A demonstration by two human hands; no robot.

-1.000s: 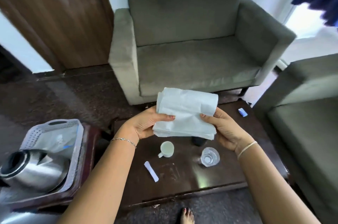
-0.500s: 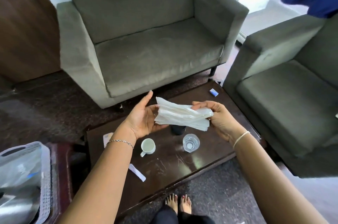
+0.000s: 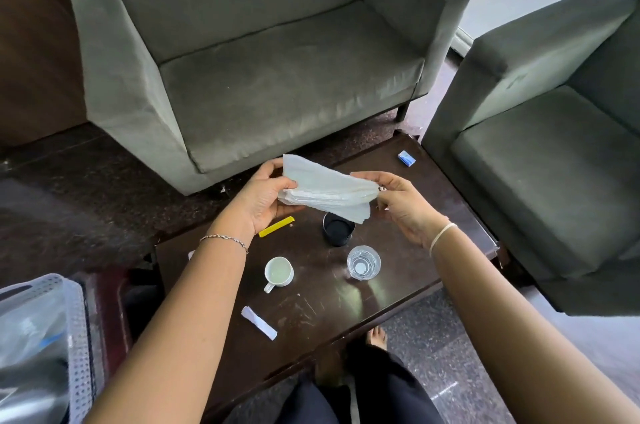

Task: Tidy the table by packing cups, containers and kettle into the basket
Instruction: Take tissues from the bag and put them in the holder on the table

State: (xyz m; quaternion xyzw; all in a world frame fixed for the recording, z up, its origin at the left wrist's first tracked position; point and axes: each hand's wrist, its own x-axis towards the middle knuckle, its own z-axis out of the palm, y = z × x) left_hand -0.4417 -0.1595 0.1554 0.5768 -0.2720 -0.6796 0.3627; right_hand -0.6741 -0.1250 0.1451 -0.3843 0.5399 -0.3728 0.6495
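Left hand (image 3: 263, 197) and right hand (image 3: 403, 207) grip a white napkin stack (image 3: 325, 190) over the table's (image 3: 346, 314) far edge. The cup (image 3: 278, 273), glass (image 3: 363, 262) and black container (image 3: 337, 229) stand mid-table, unpacked. Next, probably: napkins into the basket (image 3: 78, 337) off its left edge.

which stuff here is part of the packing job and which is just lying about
Job: white cup, glass, black container, basket.
Not the job: yellow strip, white paper strip, blue packet, stack of tissues gripped by left hand and right hand.
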